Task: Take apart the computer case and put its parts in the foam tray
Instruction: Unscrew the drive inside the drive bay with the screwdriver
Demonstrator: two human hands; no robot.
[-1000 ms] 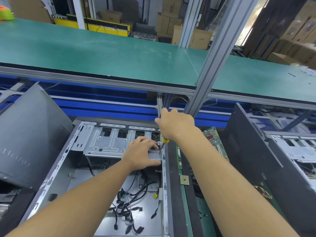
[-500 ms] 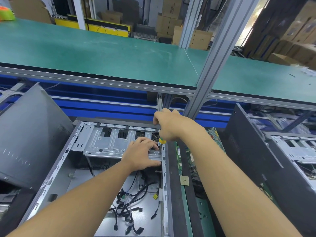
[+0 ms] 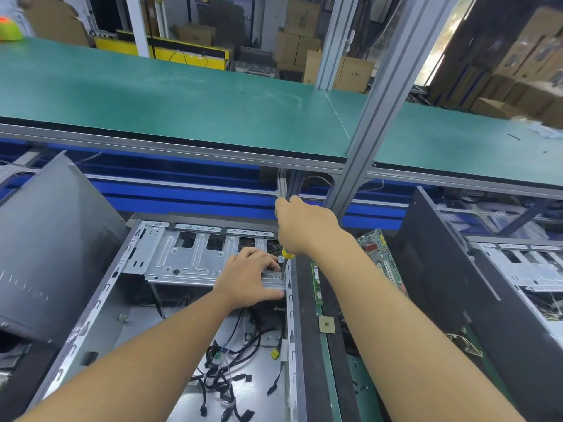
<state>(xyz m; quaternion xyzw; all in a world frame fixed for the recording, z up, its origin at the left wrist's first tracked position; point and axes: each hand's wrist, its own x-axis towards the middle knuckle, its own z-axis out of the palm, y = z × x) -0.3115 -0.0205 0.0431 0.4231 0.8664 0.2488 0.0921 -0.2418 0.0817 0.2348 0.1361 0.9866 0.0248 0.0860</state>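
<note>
- The open case floor (image 3: 134,327) at 7 o'clock gives room; cables (image 3: 231,379) clutter 6 o'clock.
- An aluminium post (image 3: 374,141) stands at 1 o'clock; a leaning panel (image 3: 54,239) walls 9 o'clock.
- A second case (image 3: 451,284) blocks 3 o'clock.

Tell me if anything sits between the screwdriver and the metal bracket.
Nothing visible. The screwdriver in the right hand meets the bracket at its right corner; the left hand holds the bracket beside it.
</note>
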